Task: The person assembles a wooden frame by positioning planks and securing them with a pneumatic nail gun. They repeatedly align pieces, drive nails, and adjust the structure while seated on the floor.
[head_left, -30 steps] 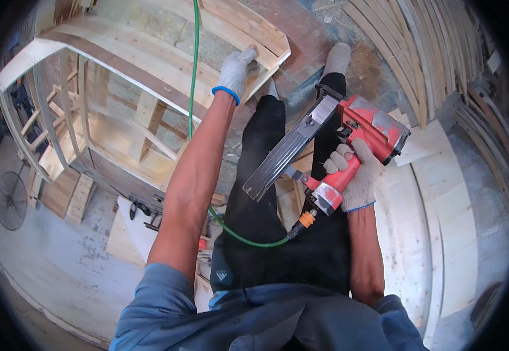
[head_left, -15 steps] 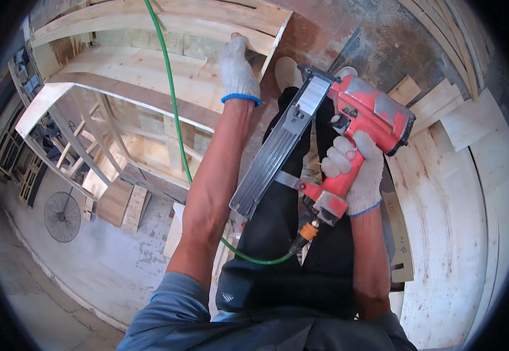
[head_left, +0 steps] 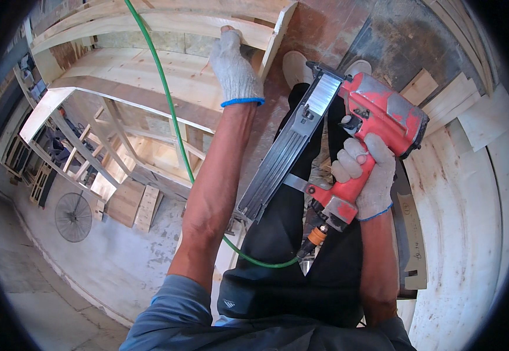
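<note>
L knit-gloved hand farther along curved wood rail, prob. round its edge; R hand round scuffed red nailer

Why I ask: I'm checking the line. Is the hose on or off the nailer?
On: the hose leads to the orange coupling at the base of the nailer. Air pressure: cannot tell.

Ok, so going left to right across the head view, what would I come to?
Round wire grille, gloved left hand, orange hose coupling, gloved right hand holding the red nail gun, pale wood sheet.
</note>
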Motion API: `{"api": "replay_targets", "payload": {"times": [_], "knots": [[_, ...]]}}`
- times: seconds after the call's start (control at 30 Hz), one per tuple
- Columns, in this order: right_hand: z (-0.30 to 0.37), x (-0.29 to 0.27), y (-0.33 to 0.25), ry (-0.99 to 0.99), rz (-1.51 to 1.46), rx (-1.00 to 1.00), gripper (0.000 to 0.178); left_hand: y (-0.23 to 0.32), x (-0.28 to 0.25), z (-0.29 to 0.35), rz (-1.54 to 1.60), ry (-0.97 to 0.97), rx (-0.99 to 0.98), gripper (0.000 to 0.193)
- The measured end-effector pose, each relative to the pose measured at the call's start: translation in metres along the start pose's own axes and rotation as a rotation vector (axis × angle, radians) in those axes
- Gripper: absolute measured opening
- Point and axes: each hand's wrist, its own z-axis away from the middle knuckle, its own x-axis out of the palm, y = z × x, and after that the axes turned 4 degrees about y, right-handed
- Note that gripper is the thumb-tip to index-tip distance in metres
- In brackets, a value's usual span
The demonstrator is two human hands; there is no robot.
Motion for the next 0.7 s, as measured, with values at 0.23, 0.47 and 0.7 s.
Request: {"api": "replay_targets", "payload": {"times": [0.23, 0.47, 0.7], "knots": [[-0.002, -0.005, -0.002, -0.032, -0.014, 0.009, 0.046, -0.006, -0.008, -0.002, -0.082, -0.090, 0.094, 0.018], [-0.004, -0.001, -0.007, -0.061, 0.071, 0.033, 0.049, 0.011, 0.010, 0.023, -0.019, -0.014, 0.076, 0.033], [-0.007, 0.000, -0.010, -0.151, 0.147, 0.117, 0.043, 0.006, 0.003, 0.020, 0.071, -0.045, 0.025, 0.026]]}}
